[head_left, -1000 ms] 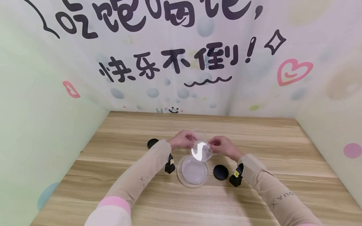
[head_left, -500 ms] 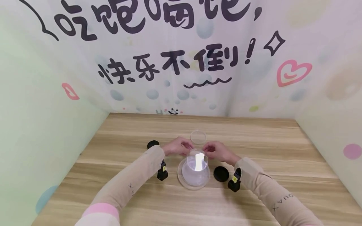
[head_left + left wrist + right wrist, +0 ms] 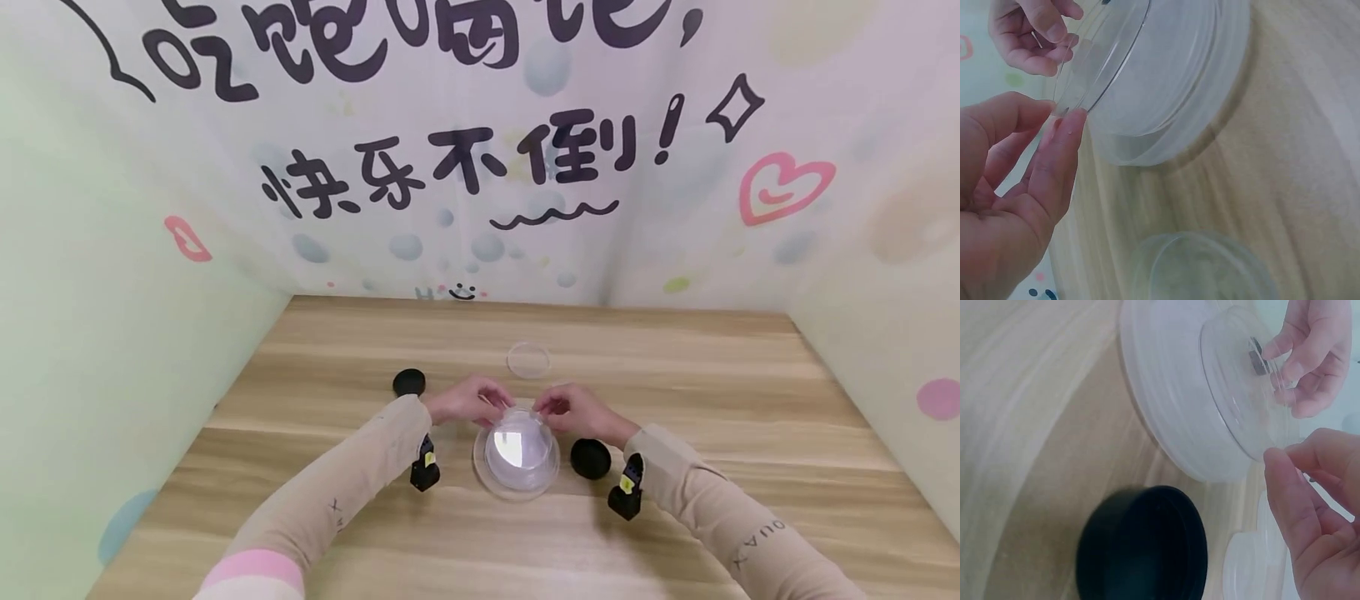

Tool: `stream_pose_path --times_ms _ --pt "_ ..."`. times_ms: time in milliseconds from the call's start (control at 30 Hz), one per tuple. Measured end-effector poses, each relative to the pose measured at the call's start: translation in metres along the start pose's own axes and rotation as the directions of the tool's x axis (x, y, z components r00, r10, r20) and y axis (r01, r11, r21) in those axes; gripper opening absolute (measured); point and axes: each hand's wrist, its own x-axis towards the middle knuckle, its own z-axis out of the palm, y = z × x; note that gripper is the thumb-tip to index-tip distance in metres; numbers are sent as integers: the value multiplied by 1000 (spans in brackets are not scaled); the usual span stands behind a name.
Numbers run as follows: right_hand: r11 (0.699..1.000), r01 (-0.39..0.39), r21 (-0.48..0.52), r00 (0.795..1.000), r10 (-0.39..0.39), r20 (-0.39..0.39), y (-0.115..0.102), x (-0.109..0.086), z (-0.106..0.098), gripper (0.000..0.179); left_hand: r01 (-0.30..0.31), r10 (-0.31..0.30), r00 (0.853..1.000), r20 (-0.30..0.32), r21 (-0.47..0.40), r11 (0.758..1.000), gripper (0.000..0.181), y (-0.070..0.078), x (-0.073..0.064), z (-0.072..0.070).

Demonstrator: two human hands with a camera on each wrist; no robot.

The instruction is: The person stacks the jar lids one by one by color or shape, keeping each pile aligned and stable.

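In the head view my left hand [image 3: 468, 400] and right hand [image 3: 581, 412] hold a clear, shallow petri dish [image 3: 517, 437] between them. The left wrist view shows the left thumb and fingertips pinching one edge of this petri dish [image 3: 1107, 56]. Across from it, the right hand pinches the rim, as the right wrist view shows with the petri dish [image 3: 1241, 394] tilted. Below it stands a wider clear dish [image 3: 498, 493] on the table, with another round clear dish inside; whether the held one touches them I cannot tell.
Right of the wide dish lies a black round cup or lid [image 3: 590, 458], hollow in the right wrist view. A second black round piece [image 3: 408, 382] lies beyond the left wrist. Farther back is a clear round dish [image 3: 528, 360] on the wooden table [image 3: 675, 358].
Both hands have brought the clear petri dish toward the person, from behind the wide dish to over it. The clear dish at the back has come into full view.
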Motion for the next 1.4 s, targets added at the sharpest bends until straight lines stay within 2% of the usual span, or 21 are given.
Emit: stream_pose_path --times_ms 367,500,667,967,1167,1400 --pt "999 48 0 999 -48 20 3 -2 6 16 4 -3 999 -39 23 1000 22 -7 -7 8" --pt "999 30 26 999 -30 24 3 -3 9 15 15 -14 998 -61 25 1000 21 -10 -8 10" --pt "998 17 55 1000 -18 24 4 -2 11 14 -5 7 997 -76 30 1000 21 -13 -7 12" --pt "999 -4 40 1000 3 29 6 -3 12 15 -26 30 997 -67 61 998 22 -17 -6 13" --pt "999 -6 43 1000 5 31 6 -3 12 15 -6 8 997 -72 34 999 24 -19 -6 13" --pt "999 -16 28 1000 15 22 5 -3 12 16 -12 11 997 -75 -7 1000 28 -23 -5 11"
